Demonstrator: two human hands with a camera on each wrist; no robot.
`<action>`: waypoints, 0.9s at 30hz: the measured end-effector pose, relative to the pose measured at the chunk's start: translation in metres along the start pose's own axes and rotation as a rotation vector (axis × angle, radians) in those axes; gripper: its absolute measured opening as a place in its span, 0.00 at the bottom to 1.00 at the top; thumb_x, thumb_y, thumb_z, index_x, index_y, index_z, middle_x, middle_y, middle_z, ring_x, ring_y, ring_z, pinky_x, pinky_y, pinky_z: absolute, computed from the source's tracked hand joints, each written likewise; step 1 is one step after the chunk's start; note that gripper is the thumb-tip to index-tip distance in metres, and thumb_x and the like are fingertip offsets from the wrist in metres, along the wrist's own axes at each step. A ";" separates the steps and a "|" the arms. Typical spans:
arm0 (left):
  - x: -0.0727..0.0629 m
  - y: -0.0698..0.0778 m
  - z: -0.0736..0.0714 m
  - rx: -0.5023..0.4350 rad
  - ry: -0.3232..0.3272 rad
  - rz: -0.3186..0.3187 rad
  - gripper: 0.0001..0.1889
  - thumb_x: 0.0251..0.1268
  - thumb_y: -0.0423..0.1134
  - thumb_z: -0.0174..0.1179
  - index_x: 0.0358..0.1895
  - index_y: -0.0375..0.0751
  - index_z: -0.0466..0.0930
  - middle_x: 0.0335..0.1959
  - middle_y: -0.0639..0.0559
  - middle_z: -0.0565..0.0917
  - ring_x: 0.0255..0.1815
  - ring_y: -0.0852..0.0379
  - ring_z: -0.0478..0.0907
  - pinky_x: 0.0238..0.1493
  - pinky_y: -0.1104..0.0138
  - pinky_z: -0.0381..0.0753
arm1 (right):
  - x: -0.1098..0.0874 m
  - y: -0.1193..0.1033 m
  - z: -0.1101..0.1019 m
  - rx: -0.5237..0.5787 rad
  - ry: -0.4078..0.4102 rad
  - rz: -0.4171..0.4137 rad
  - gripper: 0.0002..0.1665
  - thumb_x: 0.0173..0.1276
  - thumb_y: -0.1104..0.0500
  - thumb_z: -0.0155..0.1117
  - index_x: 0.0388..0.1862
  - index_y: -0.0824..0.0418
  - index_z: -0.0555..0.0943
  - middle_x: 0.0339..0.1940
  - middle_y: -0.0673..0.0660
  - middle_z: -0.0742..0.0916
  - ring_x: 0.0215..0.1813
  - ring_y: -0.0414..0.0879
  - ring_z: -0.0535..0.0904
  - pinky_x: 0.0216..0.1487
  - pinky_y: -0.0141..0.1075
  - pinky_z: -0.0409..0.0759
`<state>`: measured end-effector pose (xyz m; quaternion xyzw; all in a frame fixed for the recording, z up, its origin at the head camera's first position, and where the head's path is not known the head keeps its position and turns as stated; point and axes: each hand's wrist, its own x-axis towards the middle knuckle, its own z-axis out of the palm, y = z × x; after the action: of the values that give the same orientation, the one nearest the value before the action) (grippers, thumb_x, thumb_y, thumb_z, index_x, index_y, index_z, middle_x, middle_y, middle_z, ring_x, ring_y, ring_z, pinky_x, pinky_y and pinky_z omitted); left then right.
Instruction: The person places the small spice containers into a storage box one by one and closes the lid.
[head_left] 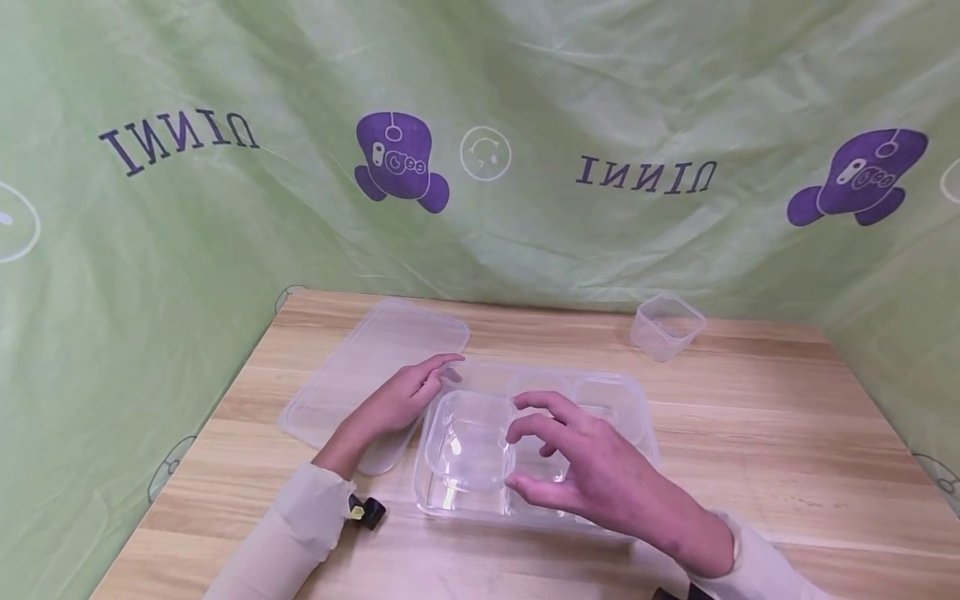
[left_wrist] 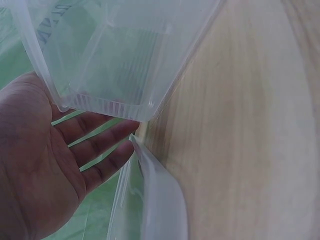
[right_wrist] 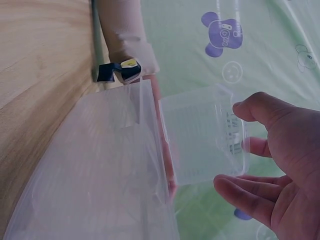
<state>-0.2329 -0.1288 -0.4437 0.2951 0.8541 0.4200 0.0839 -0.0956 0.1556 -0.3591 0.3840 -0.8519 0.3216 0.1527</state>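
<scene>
In the head view, a large clear plastic container with rounded compartments lies in the middle of the table. My left hand touches its far left corner; the left wrist view shows the fingers nearly straight beside the container wall. Over the left part of it, my right hand holds a small clear box by its right end, thumb on the near side and fingers on the far side. The right wrist view has this box above the large container's rim.
A translucent flat lid lies left of the container, partly beneath my left forearm. At the back right of the wooden table stands another small clear box. A green printed cloth hangs close behind the table and along both sides.
</scene>
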 end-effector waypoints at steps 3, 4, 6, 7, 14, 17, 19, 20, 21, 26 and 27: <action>0.000 0.000 0.000 0.000 0.001 -0.001 0.24 0.80 0.33 0.39 0.74 0.43 0.71 0.54 0.46 0.85 0.59 0.47 0.80 0.66 0.49 0.73 | -0.001 0.000 0.002 0.010 -0.009 0.013 0.21 0.61 0.52 0.80 0.49 0.48 0.80 0.63 0.53 0.80 0.35 0.35 0.84 0.37 0.28 0.83; 0.000 0.000 0.001 0.001 0.001 0.000 0.24 0.80 0.33 0.39 0.74 0.43 0.71 0.54 0.46 0.85 0.59 0.47 0.80 0.65 0.49 0.73 | -0.001 0.000 0.002 0.014 -0.012 0.018 0.21 0.61 0.51 0.80 0.49 0.48 0.80 0.63 0.53 0.80 0.35 0.35 0.84 0.36 0.29 0.83; 0.000 -0.001 0.001 0.002 0.003 0.002 0.24 0.80 0.33 0.39 0.74 0.43 0.71 0.53 0.47 0.85 0.58 0.47 0.81 0.64 0.49 0.74 | -0.001 0.000 0.003 0.025 -0.015 0.019 0.20 0.61 0.51 0.80 0.49 0.49 0.80 0.63 0.53 0.80 0.35 0.37 0.84 0.36 0.30 0.84; 0.000 -0.001 0.001 0.002 0.004 0.004 0.24 0.80 0.33 0.39 0.73 0.44 0.72 0.53 0.47 0.86 0.58 0.47 0.81 0.64 0.49 0.74 | -0.001 0.000 0.004 0.028 -0.017 0.021 0.20 0.61 0.51 0.80 0.49 0.48 0.80 0.63 0.53 0.80 0.35 0.37 0.84 0.36 0.30 0.84; 0.001 -0.002 0.002 -0.001 0.012 0.013 0.25 0.79 0.32 0.39 0.73 0.44 0.72 0.53 0.48 0.86 0.57 0.48 0.81 0.63 0.49 0.74 | -0.003 0.001 0.007 0.035 -0.022 0.018 0.20 0.62 0.51 0.79 0.49 0.48 0.80 0.63 0.52 0.80 0.34 0.38 0.84 0.35 0.33 0.85; 0.001 -0.002 0.003 0.001 0.019 0.016 0.25 0.79 0.32 0.39 0.73 0.45 0.72 0.52 0.48 0.86 0.55 0.50 0.81 0.61 0.50 0.75 | -0.004 0.001 0.009 0.036 -0.020 0.017 0.20 0.62 0.51 0.79 0.50 0.47 0.80 0.63 0.51 0.80 0.35 0.37 0.84 0.36 0.31 0.84; 0.001 -0.002 0.003 0.003 0.022 0.015 0.25 0.79 0.32 0.38 0.73 0.45 0.72 0.52 0.48 0.86 0.54 0.50 0.81 0.60 0.50 0.76 | -0.005 0.001 0.010 0.036 -0.013 0.008 0.21 0.62 0.51 0.79 0.50 0.47 0.80 0.63 0.51 0.80 0.35 0.36 0.84 0.36 0.29 0.83; 0.001 -0.002 0.003 0.003 0.023 0.014 0.25 0.79 0.32 0.38 0.73 0.45 0.72 0.52 0.48 0.86 0.54 0.50 0.81 0.60 0.50 0.76 | -0.005 0.002 0.010 0.035 -0.010 0.004 0.21 0.61 0.51 0.79 0.50 0.47 0.80 0.63 0.51 0.80 0.35 0.35 0.84 0.36 0.29 0.83; 0.001 -0.002 0.003 0.003 0.022 0.013 0.25 0.79 0.32 0.38 0.73 0.45 0.72 0.52 0.48 0.86 0.54 0.50 0.81 0.60 0.50 0.76 | -0.005 0.002 0.011 0.035 -0.008 0.000 0.21 0.61 0.51 0.80 0.50 0.47 0.80 0.63 0.51 0.80 0.35 0.35 0.84 0.36 0.29 0.83; 0.000 -0.002 0.002 -0.005 0.018 0.002 0.25 0.79 0.32 0.39 0.73 0.45 0.72 0.53 0.48 0.86 0.57 0.49 0.81 0.62 0.49 0.75 | -0.006 0.003 0.013 0.039 -0.006 -0.011 0.22 0.61 0.51 0.80 0.50 0.47 0.80 0.63 0.52 0.80 0.34 0.36 0.84 0.36 0.29 0.83; 0.000 -0.002 0.002 -0.006 0.019 0.002 0.25 0.78 0.32 0.39 0.73 0.45 0.72 0.53 0.48 0.86 0.57 0.49 0.81 0.63 0.49 0.75 | -0.006 0.004 0.013 0.042 -0.007 -0.010 0.22 0.61 0.51 0.80 0.50 0.47 0.80 0.63 0.52 0.80 0.34 0.36 0.84 0.36 0.29 0.83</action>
<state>-0.2330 -0.1281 -0.4463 0.2917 0.8533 0.4254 0.0763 -0.0946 0.1519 -0.3733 0.3925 -0.8436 0.3372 0.1434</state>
